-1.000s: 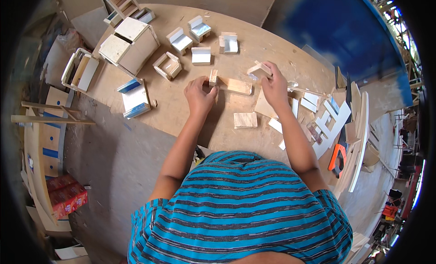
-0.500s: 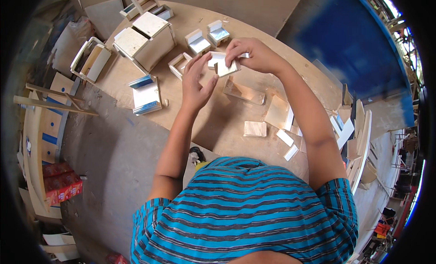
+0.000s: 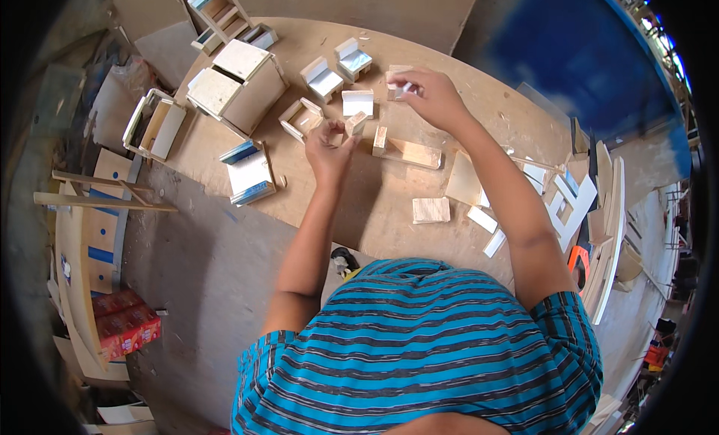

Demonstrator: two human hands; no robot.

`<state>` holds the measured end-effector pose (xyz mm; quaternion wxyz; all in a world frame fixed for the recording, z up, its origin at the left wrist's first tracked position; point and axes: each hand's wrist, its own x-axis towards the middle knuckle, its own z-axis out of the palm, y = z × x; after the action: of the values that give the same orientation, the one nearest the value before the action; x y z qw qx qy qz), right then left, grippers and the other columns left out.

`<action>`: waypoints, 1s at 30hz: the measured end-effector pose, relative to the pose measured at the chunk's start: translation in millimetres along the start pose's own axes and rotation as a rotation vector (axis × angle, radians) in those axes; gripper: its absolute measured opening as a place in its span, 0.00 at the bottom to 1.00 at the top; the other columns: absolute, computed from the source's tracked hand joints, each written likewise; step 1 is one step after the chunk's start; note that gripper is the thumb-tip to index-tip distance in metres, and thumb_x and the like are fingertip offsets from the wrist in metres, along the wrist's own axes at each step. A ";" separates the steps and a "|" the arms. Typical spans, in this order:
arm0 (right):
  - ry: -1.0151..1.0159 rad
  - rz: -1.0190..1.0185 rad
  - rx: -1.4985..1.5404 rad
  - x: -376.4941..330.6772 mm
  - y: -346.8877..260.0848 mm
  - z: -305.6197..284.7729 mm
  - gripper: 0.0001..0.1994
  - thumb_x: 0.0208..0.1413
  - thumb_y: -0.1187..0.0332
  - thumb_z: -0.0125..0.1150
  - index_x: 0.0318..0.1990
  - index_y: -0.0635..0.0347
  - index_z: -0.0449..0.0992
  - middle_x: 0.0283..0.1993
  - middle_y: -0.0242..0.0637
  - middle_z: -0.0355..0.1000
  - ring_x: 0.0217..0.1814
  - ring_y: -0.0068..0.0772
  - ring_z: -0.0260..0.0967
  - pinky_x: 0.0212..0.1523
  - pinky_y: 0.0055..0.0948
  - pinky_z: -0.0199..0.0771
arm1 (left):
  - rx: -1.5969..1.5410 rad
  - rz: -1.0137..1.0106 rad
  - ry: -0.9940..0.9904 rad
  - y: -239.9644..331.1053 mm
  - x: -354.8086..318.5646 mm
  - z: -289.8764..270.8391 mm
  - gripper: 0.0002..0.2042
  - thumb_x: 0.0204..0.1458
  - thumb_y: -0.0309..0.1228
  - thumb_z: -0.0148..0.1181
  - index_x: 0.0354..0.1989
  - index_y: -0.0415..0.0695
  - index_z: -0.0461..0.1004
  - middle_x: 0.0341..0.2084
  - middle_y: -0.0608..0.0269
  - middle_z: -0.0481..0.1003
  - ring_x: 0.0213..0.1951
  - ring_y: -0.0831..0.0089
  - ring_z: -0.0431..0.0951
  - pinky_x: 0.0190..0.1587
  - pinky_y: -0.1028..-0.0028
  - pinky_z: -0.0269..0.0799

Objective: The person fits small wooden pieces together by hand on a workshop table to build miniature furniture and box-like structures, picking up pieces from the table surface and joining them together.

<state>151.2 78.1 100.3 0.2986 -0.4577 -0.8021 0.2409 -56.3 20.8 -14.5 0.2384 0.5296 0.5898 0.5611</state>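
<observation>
My left hand [image 3: 328, 152] is closed, thumb and fingers pinching a small wooden block [image 3: 356, 123] above the table. Just beyond it on the table is a small white-faced miniature chair [image 3: 358, 104]. My right hand [image 3: 431, 98] is curled, its fingertips around a small whitish piece [image 3: 407, 88] whose kind I cannot make out. Partly behind those fingers lies a small pale wooden piece [image 3: 398, 71]. Between the hands and my body rests a narrow wooden piece with an upright end [image 3: 408, 152].
Two small white-and-silver chairs [image 3: 322, 81] and an open wooden frame [image 3: 301, 119] stand left of centre. A larger miniature cabinet [image 3: 238, 87] and a blue-edged seat [image 3: 249, 173] are farther left. A flat wood block [image 3: 431, 210] lies nearer me; an orange-handled tool [image 3: 578, 266] is at right.
My hands have moved apart from the white-faced piece they were both at. My right hand shifted right; my left fingers closed round a small block.
</observation>
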 end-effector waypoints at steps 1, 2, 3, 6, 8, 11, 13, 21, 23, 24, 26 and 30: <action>0.041 0.063 -0.044 -11.3 12.3 1.5 0.17 0.46 0.76 0.54 0.45 0.53 0.78 0.40 0.37 0.75 0.36 0.32 0.72 0.41 0.29 0.73 | -0.032 -0.026 0.039 -0.4 -4.4 4.2 0.16 0.30 0.26 0.74 0.29 0.39 0.75 0.27 0.60 0.76 0.36 0.64 0.75 0.43 0.69 0.69; 0.083 0.126 -0.089 -22.7 23.5 2.2 0.16 0.45 0.75 0.54 0.44 0.53 0.79 0.38 0.38 0.75 0.35 0.33 0.72 0.41 0.30 0.73 | -0.031 -0.022 0.031 1.2 -7.3 5.5 0.16 0.30 0.26 0.74 0.29 0.39 0.75 0.27 0.60 0.76 0.36 0.64 0.75 0.43 0.69 0.69; 0.089 0.131 -0.089 -33.5 34.5 2.6 0.16 0.45 0.75 0.54 0.44 0.53 0.79 0.38 0.38 0.75 0.35 0.33 0.72 0.41 0.30 0.73 | 0.077 0.032 0.015 2.8 -10.1 6.4 0.15 0.30 0.26 0.74 0.28 0.39 0.74 0.27 0.60 0.76 0.36 0.63 0.75 0.42 0.68 0.69; 0.149 0.194 -0.048 -64.4 57.9 3.4 0.16 0.45 0.74 0.55 0.43 0.53 0.79 0.39 0.38 0.76 0.34 0.32 0.72 0.40 0.29 0.73 | 0.216 0.121 -0.020 10.6 -16.1 3.8 0.14 0.30 0.26 0.73 0.27 0.40 0.75 0.26 0.59 0.76 0.35 0.61 0.74 0.42 0.65 0.69; 0.173 0.364 0.023 -81.2 63.9 3.5 0.14 0.46 0.74 0.56 0.42 0.54 0.79 0.40 0.38 0.76 0.34 0.31 0.72 0.40 0.29 0.73 | 0.219 0.056 -0.044 17.0 -20.3 -0.2 0.14 0.31 0.27 0.73 0.27 0.39 0.76 0.27 0.58 0.76 0.36 0.61 0.74 0.42 0.66 0.69; 0.158 0.421 0.027 -97.9 73.2 3.9 0.14 0.46 0.74 0.56 0.42 0.55 0.79 0.41 0.38 0.77 0.34 0.30 0.73 0.39 0.28 0.74 | 0.241 0.024 -0.104 14.5 -23.8 -3.7 0.14 0.32 0.28 0.73 0.29 0.38 0.77 0.29 0.56 0.76 0.37 0.61 0.74 0.43 0.67 0.70; 0.135 0.393 0.064 -100.4 72.6 10.0 0.14 0.46 0.72 0.58 0.43 0.55 0.79 0.42 0.38 0.76 0.37 0.32 0.73 0.42 0.29 0.73 | 0.204 -0.015 -0.127 15.1 -27.1 -5.9 0.15 0.32 0.28 0.73 0.31 0.38 0.78 0.30 0.55 0.76 0.38 0.61 0.74 0.43 0.67 0.70; -0.122 0.055 -0.381 -86.7 33.5 38.5 0.19 0.41 0.56 0.69 0.42 0.52 0.80 0.40 0.35 0.74 0.53 0.40 0.65 0.58 0.41 0.59 | 0.306 0.289 -0.150 1.7 -29.5 -13.5 0.17 0.34 0.29 0.73 0.36 0.40 0.80 0.34 0.56 0.78 0.39 0.60 0.73 0.45 0.66 0.70; -0.251 0.089 -0.465 -82.2 27.8 41.7 0.20 0.40 0.55 0.70 0.41 0.52 0.80 0.38 0.35 0.74 0.51 0.38 0.66 0.59 0.44 0.56 | 0.255 0.185 -0.187 3.0 -32.5 -12.9 0.16 0.36 0.28 0.72 0.36 0.41 0.80 0.33 0.57 0.79 0.39 0.60 0.74 0.45 0.66 0.70; -0.249 0.087 -0.462 -81.1 28.9 44.1 0.20 0.40 0.55 0.70 0.41 0.52 0.80 0.38 0.35 0.74 0.51 0.38 0.66 0.59 0.44 0.56 | 0.259 0.187 -0.186 3.6 -32.6 -12.6 0.16 0.36 0.28 0.72 0.36 0.41 0.80 0.33 0.57 0.79 0.39 0.60 0.74 0.45 0.66 0.70; -0.228 0.078 -0.489 -81.3 34.0 49.6 0.19 0.39 0.56 0.70 0.39 0.52 0.80 0.37 0.35 0.74 0.51 0.38 0.66 0.58 0.45 0.56 | 0.235 0.188 -0.171 8.5 -35.0 -9.4 0.14 0.37 0.27 0.70 0.36 0.41 0.80 0.31 0.58 0.79 0.38 0.60 0.74 0.44 0.66 0.70; -0.184 0.058 -0.473 -82.5 38.3 53.3 0.16 0.38 0.59 0.69 0.37 0.53 0.81 0.36 0.36 0.74 0.50 0.38 0.67 0.57 0.44 0.57 | 0.229 0.210 -0.170 6.7 -35.3 -4.3 0.13 0.37 0.26 0.70 0.36 0.41 0.80 0.30 0.58 0.79 0.37 0.60 0.74 0.43 0.66 0.70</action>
<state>169.8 17.4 16.1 0.1021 -0.5138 -0.8464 0.0955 -46.2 -13.8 -18.3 0.1657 0.6575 0.5692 0.4651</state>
